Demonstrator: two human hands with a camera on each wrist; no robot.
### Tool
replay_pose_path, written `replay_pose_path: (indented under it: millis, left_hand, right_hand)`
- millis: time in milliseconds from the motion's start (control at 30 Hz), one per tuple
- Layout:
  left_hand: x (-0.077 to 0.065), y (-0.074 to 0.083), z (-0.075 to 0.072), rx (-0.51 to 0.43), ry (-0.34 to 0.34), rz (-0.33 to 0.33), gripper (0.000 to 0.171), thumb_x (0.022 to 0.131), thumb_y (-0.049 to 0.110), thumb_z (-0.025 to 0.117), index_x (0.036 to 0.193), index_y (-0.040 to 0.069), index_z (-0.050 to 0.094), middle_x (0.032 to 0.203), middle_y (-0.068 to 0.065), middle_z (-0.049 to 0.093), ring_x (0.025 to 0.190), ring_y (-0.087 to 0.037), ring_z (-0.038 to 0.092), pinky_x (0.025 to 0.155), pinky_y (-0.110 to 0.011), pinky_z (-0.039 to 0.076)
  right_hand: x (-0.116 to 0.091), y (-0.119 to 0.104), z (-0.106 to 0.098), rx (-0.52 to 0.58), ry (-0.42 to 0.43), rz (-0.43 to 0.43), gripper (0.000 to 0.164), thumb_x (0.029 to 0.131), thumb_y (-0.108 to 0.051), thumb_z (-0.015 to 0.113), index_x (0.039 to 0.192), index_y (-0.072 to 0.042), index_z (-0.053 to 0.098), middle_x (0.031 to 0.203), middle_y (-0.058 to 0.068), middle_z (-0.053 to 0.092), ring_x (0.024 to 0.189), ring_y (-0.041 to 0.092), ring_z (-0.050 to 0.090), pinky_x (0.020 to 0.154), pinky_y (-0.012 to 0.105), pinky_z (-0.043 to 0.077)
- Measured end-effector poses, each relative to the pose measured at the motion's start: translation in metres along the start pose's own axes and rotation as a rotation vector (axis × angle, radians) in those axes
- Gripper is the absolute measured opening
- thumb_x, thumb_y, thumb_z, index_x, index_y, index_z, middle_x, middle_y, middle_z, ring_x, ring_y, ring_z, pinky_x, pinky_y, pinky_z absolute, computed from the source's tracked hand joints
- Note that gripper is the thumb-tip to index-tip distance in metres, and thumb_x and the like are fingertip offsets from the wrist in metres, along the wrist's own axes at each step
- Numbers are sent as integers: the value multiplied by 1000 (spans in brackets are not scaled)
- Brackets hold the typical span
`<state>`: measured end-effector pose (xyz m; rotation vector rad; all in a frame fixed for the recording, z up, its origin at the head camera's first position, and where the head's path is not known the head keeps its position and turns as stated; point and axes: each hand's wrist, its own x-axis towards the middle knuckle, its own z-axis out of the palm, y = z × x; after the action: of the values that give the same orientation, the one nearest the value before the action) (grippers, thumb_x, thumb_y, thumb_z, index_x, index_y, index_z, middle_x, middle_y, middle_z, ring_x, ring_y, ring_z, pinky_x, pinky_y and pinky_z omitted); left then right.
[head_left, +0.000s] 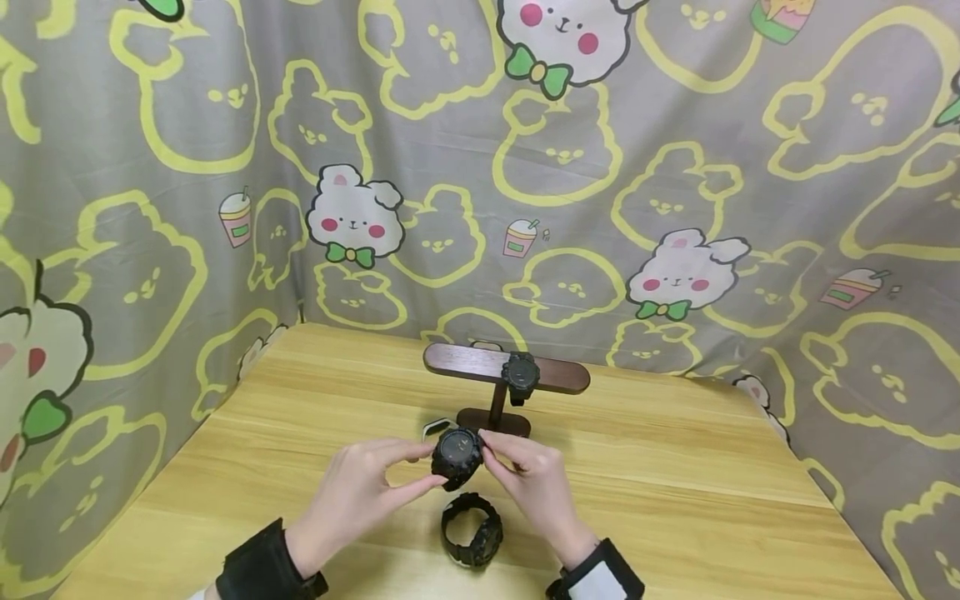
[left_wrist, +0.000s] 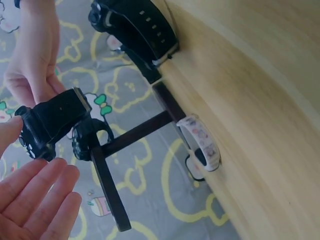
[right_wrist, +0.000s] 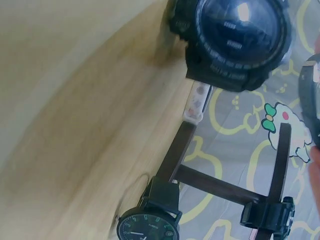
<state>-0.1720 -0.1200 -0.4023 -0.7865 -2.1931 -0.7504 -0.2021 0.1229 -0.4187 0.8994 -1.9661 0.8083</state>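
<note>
A black wristwatch (head_left: 457,452) is held up over the table between both hands, its round face turned upward. My left hand (head_left: 358,483) pinches its left side between thumb and forefinger; in the left wrist view the other fingers (left_wrist: 37,187) are spread straight. From the other side, my right hand (head_left: 534,473) grips the watch near its strap end. Below them a second black watch (head_left: 491,537) lies on its side on the table, its strap looped. A third black watch (head_left: 521,375) hangs on the bar of a dark wooden T-stand (head_left: 465,360).
Beside the stand's base lies a watch with a white patterned band (left_wrist: 202,142). Another watch with a dark analog dial (right_wrist: 147,227) shows in the right wrist view. Patterned cloth (head_left: 450,150) walls the wooden table (head_left: 712,483) at the back and sides.
</note>
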Motion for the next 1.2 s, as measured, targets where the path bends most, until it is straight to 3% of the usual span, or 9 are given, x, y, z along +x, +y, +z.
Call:
replay_pose_path:
  millis: [133,367,500,667,933,1200]
  left_hand:
    - [-2,4,2,-21,33,-27,39,73,33,91,106,15,81,98,0,82,65,1,70,70,-19,60]
    - [-10,17,5,-4,131,-69,52,69,33,94,116,17,78,102,0,82,84,-9,77,76,-21,61]
    - [-13,24,7,11,200,-76,55,69,34,94,118,17,77,104,-1,82,78,-7,76,75,-21,61]
    - [-15,28,9,20,256,-85,59,69,33,94,122,15,76,107,-4,81,77,-8,76,76,-23,62]
    - [-19,29,16,13,284,-182,61,64,29,97,119,13,77,106,-4,82,89,-17,79,79,-24,62]
    - [-19,29,18,57,336,-209,57,63,27,97,114,10,78,101,-7,82,85,-20,80,76,-26,63]
  right_hand:
    - [2,7,0,61,8,-70,31,73,10,83,102,0,80,99,18,80,85,27,80,85,18,61]
    - [7,11,5,130,47,-178,16,92,-3,74,106,2,79,103,20,79,90,29,79,91,19,59]
    - [10,12,7,150,62,-204,19,99,-11,67,107,2,79,104,21,79,92,29,79,93,20,59]
    - [13,15,9,170,62,-228,19,98,-10,68,110,1,78,106,20,79,95,29,79,95,21,59]
    - [19,16,13,160,79,-240,24,101,-16,64,111,1,78,105,20,79,94,28,79,93,22,60]
    - [26,13,15,123,77,-274,25,102,-17,62,110,0,78,105,19,79,93,28,79,91,23,61]
